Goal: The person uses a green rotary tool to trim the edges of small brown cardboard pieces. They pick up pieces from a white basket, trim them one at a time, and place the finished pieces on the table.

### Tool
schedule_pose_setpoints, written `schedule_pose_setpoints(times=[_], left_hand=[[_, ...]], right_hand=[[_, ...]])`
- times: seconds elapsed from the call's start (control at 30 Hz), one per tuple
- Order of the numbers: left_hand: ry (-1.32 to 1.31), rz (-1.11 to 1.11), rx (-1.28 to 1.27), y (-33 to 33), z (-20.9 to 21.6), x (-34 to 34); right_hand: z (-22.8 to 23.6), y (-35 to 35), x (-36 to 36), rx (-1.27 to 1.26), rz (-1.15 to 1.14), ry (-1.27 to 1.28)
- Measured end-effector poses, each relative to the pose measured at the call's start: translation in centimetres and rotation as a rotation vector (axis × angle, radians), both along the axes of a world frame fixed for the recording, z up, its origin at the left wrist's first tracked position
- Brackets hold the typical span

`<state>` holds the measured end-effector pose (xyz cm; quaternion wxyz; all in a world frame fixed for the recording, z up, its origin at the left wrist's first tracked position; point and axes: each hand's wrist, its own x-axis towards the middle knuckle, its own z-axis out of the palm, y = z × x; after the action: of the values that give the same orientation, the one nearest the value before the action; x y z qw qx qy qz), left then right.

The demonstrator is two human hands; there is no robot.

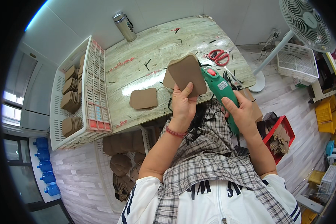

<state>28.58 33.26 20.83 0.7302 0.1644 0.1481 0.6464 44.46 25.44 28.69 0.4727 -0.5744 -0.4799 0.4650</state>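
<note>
My left hand point(183, 104) holds up a small stack of brown rounded-rectangle leather pieces point(186, 74) in front of me, thumb pressed on the front piece. My right hand point(242, 112) grips a green hand-held electric tool point(222, 91) with a red button, its tip touching the right edge of the held pieces. Both hands are above the front edge of the worn wooden table point(156, 52). Another small pile of the same brown pieces point(143, 99) lies flat on the table to the left of my left hand.
A white slatted crate point(89, 89) with stacks of brown pieces stands on the table's left end. Red-handled scissors point(219, 56) and a metal flask point(124, 27) lie farther back. A basket of brown pieces point(125, 164) sits under the table, a red box point(280, 138) at right, a fan point(306, 22) beyond.
</note>
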Motion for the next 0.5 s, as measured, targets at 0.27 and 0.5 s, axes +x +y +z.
schedule_pose_setpoints(times=[0.27, 0.5], left_hand=[[0.166, -0.078, 0.045, -0.3, -1.0, -1.7], [0.478, -0.168, 0.140, 1.4, -0.5, -6.4]], right_hand=[[1.3, 0.0, 1.2, -0.045, 0.057, -0.036], [1.4, -0.3, 4.0, -0.075, 0.185, -0.123]])
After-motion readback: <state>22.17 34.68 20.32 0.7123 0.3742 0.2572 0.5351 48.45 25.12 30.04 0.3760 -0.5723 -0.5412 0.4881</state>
